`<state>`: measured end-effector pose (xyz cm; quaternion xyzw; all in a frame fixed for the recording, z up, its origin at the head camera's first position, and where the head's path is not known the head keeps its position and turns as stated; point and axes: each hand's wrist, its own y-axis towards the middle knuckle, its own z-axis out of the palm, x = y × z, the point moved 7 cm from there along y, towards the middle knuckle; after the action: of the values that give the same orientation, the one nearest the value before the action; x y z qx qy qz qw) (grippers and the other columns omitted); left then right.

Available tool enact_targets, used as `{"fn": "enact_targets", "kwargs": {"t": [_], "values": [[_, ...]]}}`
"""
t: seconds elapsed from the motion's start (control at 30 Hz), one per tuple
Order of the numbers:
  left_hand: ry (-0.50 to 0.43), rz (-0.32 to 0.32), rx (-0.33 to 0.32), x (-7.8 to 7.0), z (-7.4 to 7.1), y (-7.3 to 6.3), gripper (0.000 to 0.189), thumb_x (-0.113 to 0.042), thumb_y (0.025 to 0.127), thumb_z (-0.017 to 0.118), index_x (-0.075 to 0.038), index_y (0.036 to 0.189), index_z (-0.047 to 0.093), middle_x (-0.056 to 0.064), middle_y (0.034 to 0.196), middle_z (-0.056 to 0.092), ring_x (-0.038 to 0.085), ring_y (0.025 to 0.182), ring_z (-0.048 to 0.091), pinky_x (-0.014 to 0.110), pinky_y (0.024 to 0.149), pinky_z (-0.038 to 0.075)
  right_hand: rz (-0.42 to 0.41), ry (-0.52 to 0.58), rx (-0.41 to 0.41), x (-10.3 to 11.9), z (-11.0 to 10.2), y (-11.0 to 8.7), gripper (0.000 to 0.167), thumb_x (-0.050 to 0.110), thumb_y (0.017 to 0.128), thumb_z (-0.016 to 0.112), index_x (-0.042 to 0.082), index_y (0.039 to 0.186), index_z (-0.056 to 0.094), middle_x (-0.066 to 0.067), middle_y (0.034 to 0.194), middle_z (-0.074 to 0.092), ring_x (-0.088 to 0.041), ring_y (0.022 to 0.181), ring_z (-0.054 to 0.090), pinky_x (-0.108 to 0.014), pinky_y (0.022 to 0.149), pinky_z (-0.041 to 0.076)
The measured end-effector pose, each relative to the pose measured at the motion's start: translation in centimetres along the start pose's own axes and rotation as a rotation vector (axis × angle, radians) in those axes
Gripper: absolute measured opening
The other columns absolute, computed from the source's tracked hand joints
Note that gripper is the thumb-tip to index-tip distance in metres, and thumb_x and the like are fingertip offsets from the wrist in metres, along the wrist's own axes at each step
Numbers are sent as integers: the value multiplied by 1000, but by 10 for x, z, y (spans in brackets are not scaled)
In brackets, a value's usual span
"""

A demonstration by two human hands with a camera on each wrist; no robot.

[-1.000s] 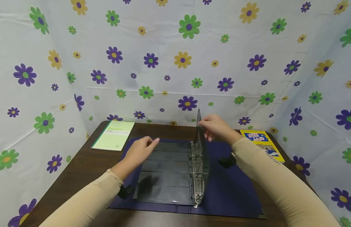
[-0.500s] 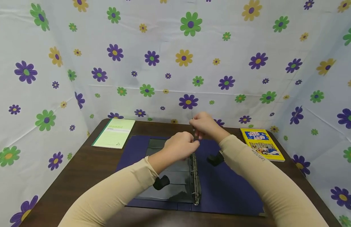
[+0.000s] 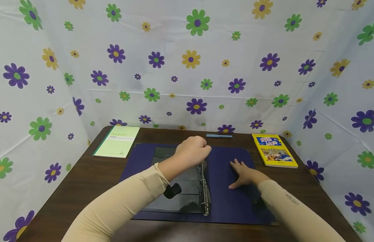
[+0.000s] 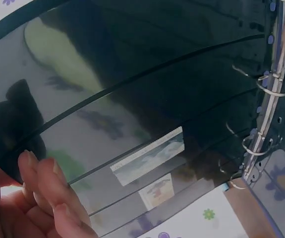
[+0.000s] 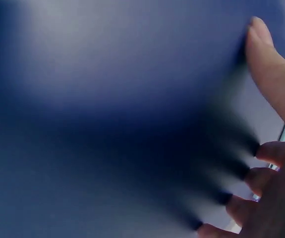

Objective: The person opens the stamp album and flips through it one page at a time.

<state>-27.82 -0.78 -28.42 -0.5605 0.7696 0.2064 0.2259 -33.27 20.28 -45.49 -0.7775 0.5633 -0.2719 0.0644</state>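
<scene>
A navy ring binder point(image 3: 224, 205) lies spread out, dark pocket pages point(image 3: 162, 203) flat on its left side. My left hand point(image 3: 191, 151) is above the metal rings point(image 3: 206, 193), holding a raised pocket page point(image 4: 147, 99) at its edge; from the head that page is nearly edge-on. Two stamps, one long point(image 4: 149, 156) and one smaller point(image 4: 158, 192), show in its pockets in the left wrist view. On the binder's bare right cover rests my right hand point(image 3: 246, 175), fingers spread; in the right wrist view its fingertips point(image 5: 266, 148) touch the navy surface.
A pale green notebook point(image 3: 117, 141) sits at the table's back left. A yellow book point(image 3: 274, 151) lies at the back right. Behind the binder is a slim blue pen point(image 3: 219, 136). Flowered cloth walls point(image 3: 172, 67) enclose the brown table point(image 3: 78, 188).
My left hand has come rightward and up to the raised page. My right hand has let go of that page and moved down onto the right cover, fingers spreading. The pen has come into view.
</scene>
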Motion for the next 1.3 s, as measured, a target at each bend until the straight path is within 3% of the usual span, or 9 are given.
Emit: {"fn": "enact_targets", "kwargs": {"t": [0.17,0.37,0.47,0.6,0.8,1.07,1.3], "values": [[-21,-25,3,3,-4,1,39,-21,91,45,-17,52,36,-4,47,31,12,39,28,24,39,16,-11,29,-33,-4,8,-3,111,47,66,81,-2,147,22,-29,150,6,-51,135,2,-67,101,10],[-98,-68,-17,15,-17,1,38,-20,92,44,-15,54,39,0,47,40,19,44,55,24,38,23,2,33,-40,-5,8,-4,110,47,66,80,-1,147,23,-28,151,6,-50,135,2,-66,101,10],[-131,-79,-18,22,-21,0,39,-21,92,44,-14,54,41,2,47,44,22,48,59,25,38,26,3,43,-49,-6,9,-3,110,46,66,80,0,147,23,-27,152,6,-48,136,2,-66,102,10],[-158,-91,-33,32,-25,-6,39,-20,92,44,-13,54,41,4,48,46,22,47,57,25,39,26,-1,51,-59,-7,9,-2,111,47,66,80,0,148,22,-26,152,6,-47,137,1,-65,102,10],[-169,-108,-111,49,-33,-21,37,-18,90,44,-12,53,40,3,48,42,22,43,50,26,38,26,10,60,-64,-9,9,-2,112,48,65,80,1,148,21,-25,152,4,-46,137,-1,-65,102,9],[-165,-81,-188,63,-37,-41,41,-22,93,46,-12,54,40,3,48,38,21,41,40,26,38,24,-1,91,-78,-13,8,-4,112,48,64,80,1,148,22,-27,152,5,-47,136,-1,-67,101,8],[-211,-174,-177,107,-35,-59,42,-24,95,50,-11,57,38,2,49,36,19,42,39,28,43,32,-25,99,-90,-14,9,-3,112,49,66,80,1,148,22,-26,152,5,-48,136,-1,-67,101,8]]}}
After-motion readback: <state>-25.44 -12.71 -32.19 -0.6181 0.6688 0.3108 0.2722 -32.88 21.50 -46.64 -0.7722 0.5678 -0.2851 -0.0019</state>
